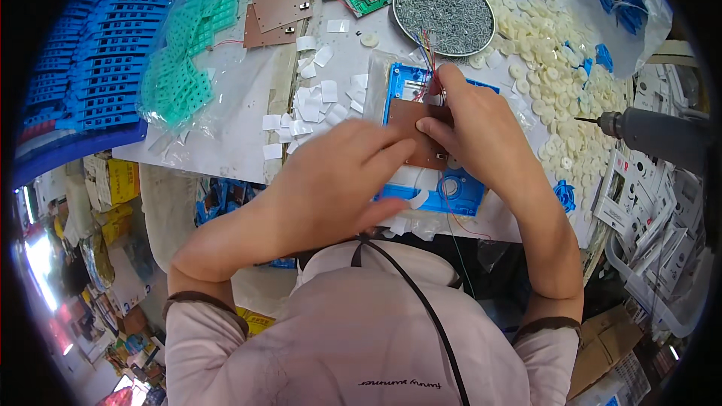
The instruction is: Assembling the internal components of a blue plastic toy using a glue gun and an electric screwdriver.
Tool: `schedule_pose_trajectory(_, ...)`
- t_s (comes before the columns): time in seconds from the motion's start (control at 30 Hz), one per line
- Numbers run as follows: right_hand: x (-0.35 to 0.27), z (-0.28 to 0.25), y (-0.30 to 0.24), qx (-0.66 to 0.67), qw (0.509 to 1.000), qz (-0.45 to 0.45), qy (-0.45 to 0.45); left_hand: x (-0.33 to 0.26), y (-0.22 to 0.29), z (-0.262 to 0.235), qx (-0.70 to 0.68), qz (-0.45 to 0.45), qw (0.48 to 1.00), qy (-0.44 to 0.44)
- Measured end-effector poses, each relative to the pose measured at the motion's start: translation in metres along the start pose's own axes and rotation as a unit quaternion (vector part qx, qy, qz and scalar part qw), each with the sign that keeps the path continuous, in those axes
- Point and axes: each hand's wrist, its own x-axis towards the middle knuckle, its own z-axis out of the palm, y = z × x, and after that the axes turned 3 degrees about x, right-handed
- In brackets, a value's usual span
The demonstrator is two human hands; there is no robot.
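Holding one board [410,122] over one casing [469,194], the right hand [474,120] sits beside the wide-spread left hand [342,169].

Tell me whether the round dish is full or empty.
Full: small grey metal pieces spread across the round dish to its rim, hiding its bottom.

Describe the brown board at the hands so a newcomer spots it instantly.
On the pale tabletop, find the blue plastic case in front of the person. The brown board is over the middle of that case, with the thumb of the right hand on it. Unlike the brown boards at upper left, it is at the hands.
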Motion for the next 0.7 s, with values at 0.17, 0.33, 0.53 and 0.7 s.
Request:
schedule_pose_trajectory(0.17,0.002,-0.008,-0.015,-0.061,0.996,0.066,-0.018,0.000,-0.006,0.038,0.182,0.061,0.977,0.094)
schedule_pose_trajectory(0.33,-0.023,-0.015,-0.022,-0.095,0.989,-0.026,0.114,0.000,-0.007,0.034,0.191,0.068,0.976,0.079)
schedule_pose_trajectory(0.53,-0.078,0.014,-0.021,-0.132,0.986,-0.097,-0.036,0.001,-0.008,0.037,0.183,0.074,0.977,0.082)
schedule_pose_trajectory(0.7,-0.070,0.016,-0.023,-0.147,0.982,-0.119,-0.029,0.006,-0.006,0.028,0.161,0.076,0.983,0.036)
